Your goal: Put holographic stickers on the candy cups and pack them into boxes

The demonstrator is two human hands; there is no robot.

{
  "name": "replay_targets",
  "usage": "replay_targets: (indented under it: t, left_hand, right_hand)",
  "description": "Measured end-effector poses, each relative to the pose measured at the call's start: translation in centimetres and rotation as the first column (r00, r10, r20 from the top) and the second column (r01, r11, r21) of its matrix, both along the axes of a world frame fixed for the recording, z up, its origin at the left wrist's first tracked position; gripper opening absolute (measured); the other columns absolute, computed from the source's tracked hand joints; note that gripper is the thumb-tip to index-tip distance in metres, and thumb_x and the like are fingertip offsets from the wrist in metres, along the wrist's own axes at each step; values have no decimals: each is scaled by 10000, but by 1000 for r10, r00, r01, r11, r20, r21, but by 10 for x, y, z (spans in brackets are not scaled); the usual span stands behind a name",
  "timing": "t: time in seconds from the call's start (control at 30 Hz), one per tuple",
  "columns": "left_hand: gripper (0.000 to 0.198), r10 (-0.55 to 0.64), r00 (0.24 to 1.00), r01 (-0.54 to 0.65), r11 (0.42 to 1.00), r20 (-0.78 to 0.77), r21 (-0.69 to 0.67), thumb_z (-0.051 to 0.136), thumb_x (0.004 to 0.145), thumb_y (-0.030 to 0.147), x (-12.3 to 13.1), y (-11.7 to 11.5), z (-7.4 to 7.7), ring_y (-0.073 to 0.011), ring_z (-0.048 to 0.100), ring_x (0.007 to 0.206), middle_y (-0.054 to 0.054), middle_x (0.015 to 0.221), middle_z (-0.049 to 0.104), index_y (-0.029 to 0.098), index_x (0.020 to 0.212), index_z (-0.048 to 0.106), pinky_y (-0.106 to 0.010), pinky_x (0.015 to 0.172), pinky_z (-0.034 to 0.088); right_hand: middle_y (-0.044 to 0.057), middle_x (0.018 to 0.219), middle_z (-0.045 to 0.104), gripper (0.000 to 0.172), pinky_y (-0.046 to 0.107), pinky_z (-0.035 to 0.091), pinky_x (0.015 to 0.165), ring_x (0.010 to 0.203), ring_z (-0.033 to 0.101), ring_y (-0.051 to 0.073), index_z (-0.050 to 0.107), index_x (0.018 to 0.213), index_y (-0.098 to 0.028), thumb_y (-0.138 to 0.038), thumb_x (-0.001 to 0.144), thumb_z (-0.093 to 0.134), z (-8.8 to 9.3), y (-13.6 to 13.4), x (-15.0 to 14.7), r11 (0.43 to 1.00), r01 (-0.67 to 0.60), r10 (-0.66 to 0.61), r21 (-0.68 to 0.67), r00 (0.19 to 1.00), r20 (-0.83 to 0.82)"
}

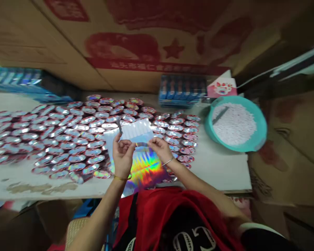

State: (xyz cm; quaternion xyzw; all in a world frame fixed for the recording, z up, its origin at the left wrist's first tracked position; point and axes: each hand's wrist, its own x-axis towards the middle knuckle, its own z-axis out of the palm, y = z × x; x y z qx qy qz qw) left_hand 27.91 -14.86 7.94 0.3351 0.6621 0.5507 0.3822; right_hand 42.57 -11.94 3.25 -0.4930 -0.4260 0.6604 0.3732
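Both my hands hold a small clear plastic sheet (137, 133) up over the table. My left hand (122, 157) pinches its lower left edge, fingers closed, and a thin grey tool (119, 126) sticks up from that hand. My right hand (159, 148) pinches the lower right edge. Under the hands lies a shiny rainbow-coloured foil sheet (146, 167). Rows of round red-and-silver foil lids (68, 136) cover the white table (224, 167) to the left and behind.
A teal basin (258, 139) of small white pellets with a scoop stands at the right. Blue packs (181, 89) and a pink box (222, 87) sit at the back. Cardboard cartons (146, 42) wall in the far side. A red garment (167, 212) lies on my lap.
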Motion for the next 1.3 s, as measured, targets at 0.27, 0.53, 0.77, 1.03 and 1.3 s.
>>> replay_targets:
  t: [0.27, 0.53, 0.77, 1.03, 1.3]
  left_hand:
    - [630, -220, 960, 240, 965, 174, -105, 727, 716, 266, 118, 13, -49, -64, 525, 606, 52, 739, 547, 222, 1287, 464, -192, 606, 448]
    - [606, -323, 926, 347, 932, 196, -105, 693, 733, 272, 182, 38, -62, -76, 508, 617, 40, 748, 531, 222, 1291, 462, -205, 587, 422]
    - [618, -342, 920, 366, 924, 190, -112, 703, 716, 260, 195, 56, -71, -70, 498, 600, 43, 741, 533, 227, 1284, 461, -199, 570, 413]
    - [587, -376, 910, 392, 917, 173, -68, 706, 734, 260, 201, 58, -73, -85, 521, 639, 35, 755, 546, 240, 1273, 474, -216, 614, 438]
    - [606, -508, 769, 458, 861, -388, -220, 599, 794, 172, 207, 71, -99, -149, 581, 744, 15, 768, 614, 204, 1375, 430, -335, 817, 414]
  right_hand:
    - [-35, 676, 534, 367, 255, 415, 657, 637, 465, 115, 578, 722, -203, -554, 705, 681, -13, -17, 126, 917, 394, -381, -66, 912, 152]
    - [-26, 691, 582, 444, 258, 398, 585, 626, 476, 125, 641, 820, -195, -618, 689, 674, -32, -20, 171, 815, 511, -495, -275, 859, 130]
    - [-21, 704, 562, 430, 255, 428, 622, 660, 494, 124, 597, 806, -198, -614, 716, 654, -44, -4, 181, 725, 662, -640, -191, 750, 167]
    - [-18, 699, 564, 378, 274, 439, 659, 661, 497, 130, 597, 764, -197, -568, 734, 664, -49, -2, 182, 806, 559, -548, -195, 829, 113]
    - [62, 831, 601, 259, 348, 415, 845, 856, 524, 207, 585, 778, -203, -409, 910, 500, -66, 14, 194, 905, 306, -424, 295, 613, 666]
